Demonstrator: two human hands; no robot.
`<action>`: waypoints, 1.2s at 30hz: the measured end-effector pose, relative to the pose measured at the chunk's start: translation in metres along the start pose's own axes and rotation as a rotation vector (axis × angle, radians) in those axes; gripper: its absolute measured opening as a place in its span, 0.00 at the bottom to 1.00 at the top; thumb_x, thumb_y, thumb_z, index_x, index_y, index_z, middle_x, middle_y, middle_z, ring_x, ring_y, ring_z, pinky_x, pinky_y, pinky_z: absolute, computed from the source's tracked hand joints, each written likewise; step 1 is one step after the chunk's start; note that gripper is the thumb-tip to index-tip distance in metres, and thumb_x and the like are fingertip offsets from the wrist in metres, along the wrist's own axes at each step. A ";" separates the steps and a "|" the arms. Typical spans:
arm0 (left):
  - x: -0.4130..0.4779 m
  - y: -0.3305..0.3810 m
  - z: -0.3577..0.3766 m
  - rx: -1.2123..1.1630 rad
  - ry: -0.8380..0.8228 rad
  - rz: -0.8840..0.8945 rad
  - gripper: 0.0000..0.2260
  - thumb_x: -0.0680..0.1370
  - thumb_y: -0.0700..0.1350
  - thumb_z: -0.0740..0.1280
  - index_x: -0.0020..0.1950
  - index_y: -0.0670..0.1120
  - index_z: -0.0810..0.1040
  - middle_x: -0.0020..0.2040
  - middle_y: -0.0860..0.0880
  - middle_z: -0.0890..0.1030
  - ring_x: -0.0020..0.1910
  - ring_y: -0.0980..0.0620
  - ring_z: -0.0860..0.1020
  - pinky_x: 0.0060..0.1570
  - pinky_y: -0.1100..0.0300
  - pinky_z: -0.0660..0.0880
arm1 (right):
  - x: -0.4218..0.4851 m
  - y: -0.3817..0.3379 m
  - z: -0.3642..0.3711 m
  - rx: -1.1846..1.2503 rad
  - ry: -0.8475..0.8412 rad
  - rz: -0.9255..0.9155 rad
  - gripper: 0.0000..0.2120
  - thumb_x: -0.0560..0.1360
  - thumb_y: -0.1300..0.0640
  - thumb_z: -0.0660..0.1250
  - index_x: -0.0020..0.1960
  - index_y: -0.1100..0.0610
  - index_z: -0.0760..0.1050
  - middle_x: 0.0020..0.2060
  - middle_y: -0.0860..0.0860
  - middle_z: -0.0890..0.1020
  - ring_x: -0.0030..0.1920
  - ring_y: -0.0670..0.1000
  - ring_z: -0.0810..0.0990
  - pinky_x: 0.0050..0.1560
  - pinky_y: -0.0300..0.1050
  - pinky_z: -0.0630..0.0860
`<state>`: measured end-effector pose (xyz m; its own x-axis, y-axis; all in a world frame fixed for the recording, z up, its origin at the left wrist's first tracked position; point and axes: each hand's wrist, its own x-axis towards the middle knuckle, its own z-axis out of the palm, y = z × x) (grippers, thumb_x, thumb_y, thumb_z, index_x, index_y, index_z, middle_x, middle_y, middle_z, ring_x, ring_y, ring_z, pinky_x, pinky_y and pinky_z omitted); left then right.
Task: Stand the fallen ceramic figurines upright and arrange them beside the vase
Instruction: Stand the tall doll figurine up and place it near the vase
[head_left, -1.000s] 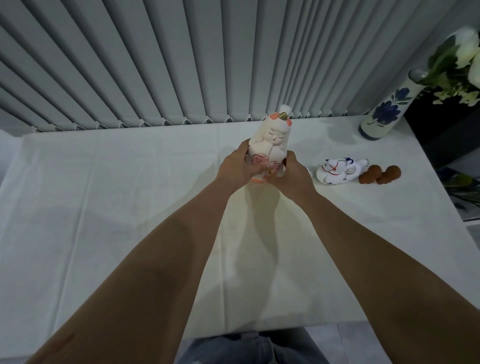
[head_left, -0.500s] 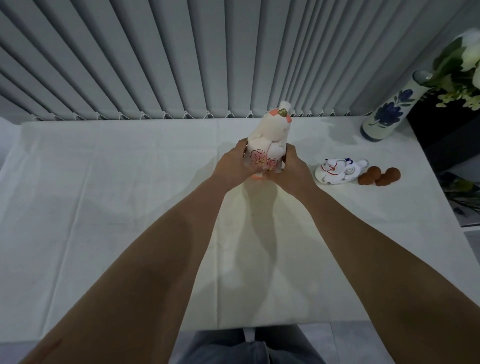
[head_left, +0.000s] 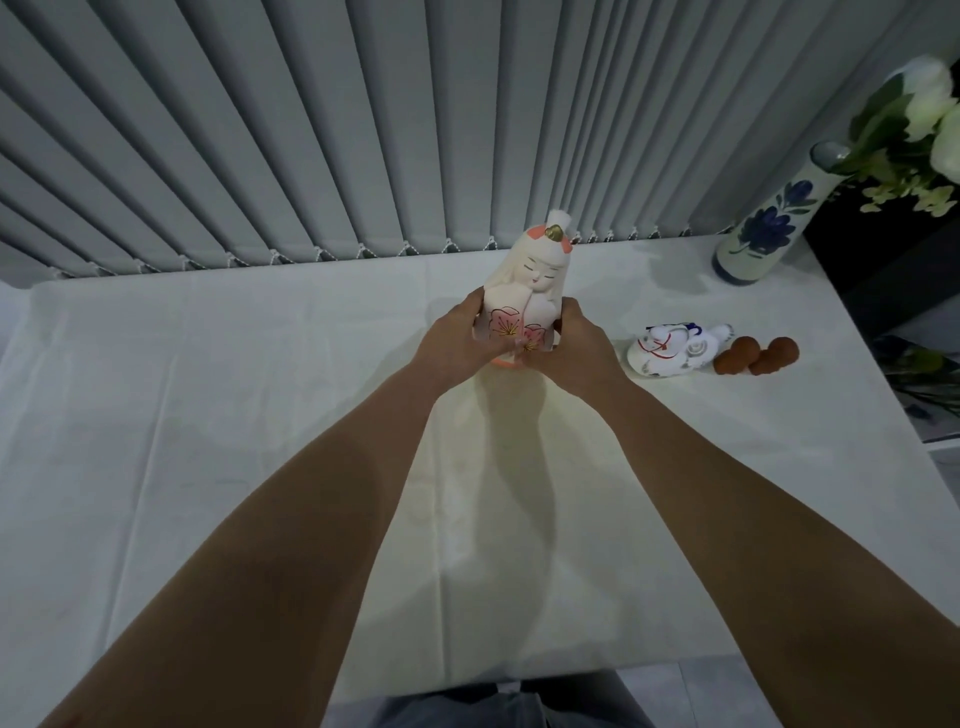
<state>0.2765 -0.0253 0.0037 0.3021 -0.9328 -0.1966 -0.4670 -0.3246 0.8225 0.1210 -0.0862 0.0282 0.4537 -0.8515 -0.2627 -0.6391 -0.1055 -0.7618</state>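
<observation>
Left hand (head_left: 460, 340) and right hand (head_left: 576, 347) both clasp the doll figurine (head_left: 527, 291) upright mid-table, well apart from the vase (head_left: 763, 234) (cat figurine (head_left: 670, 354) lies fallen): carry low, set base flat beside vase.

Looks like a home, living-room or window corner. Grey vertical blinds with beaded bottom chain (head_left: 363, 130) across the back, table under a creased white cloth (head_left: 208, 415), white ceramic vase with blue painted flowers (head_left: 763, 234) holding white blooms, small painted ceramic ornaments (head_left: 670, 351) as decor. No tools, no lab gear.
</observation>
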 end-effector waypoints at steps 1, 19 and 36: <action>0.003 0.003 -0.002 0.007 0.003 0.010 0.30 0.71 0.55 0.74 0.69 0.49 0.68 0.63 0.51 0.77 0.62 0.50 0.76 0.57 0.59 0.72 | 0.001 -0.002 -0.003 -0.006 0.006 -0.008 0.33 0.68 0.51 0.76 0.67 0.57 0.66 0.52 0.49 0.78 0.53 0.52 0.77 0.47 0.44 0.72; 0.121 0.109 0.069 -0.004 -0.041 0.115 0.31 0.73 0.52 0.73 0.73 0.48 0.65 0.65 0.49 0.78 0.63 0.49 0.76 0.62 0.56 0.73 | 0.086 0.043 -0.137 -0.116 0.138 -0.010 0.31 0.69 0.46 0.74 0.66 0.57 0.67 0.55 0.51 0.81 0.53 0.53 0.79 0.46 0.45 0.75; 0.190 0.119 0.111 0.130 0.055 0.113 0.30 0.71 0.55 0.73 0.69 0.47 0.70 0.62 0.47 0.80 0.60 0.46 0.78 0.55 0.56 0.75 | 0.146 0.086 -0.155 -0.077 0.206 0.036 0.32 0.68 0.50 0.76 0.65 0.61 0.67 0.56 0.55 0.81 0.56 0.58 0.79 0.46 0.45 0.71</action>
<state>0.1863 -0.2582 0.0050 0.2848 -0.9557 -0.0750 -0.6032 -0.2394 0.7608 0.0364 -0.2990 0.0158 0.2987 -0.9414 -0.1565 -0.7016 -0.1055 -0.7047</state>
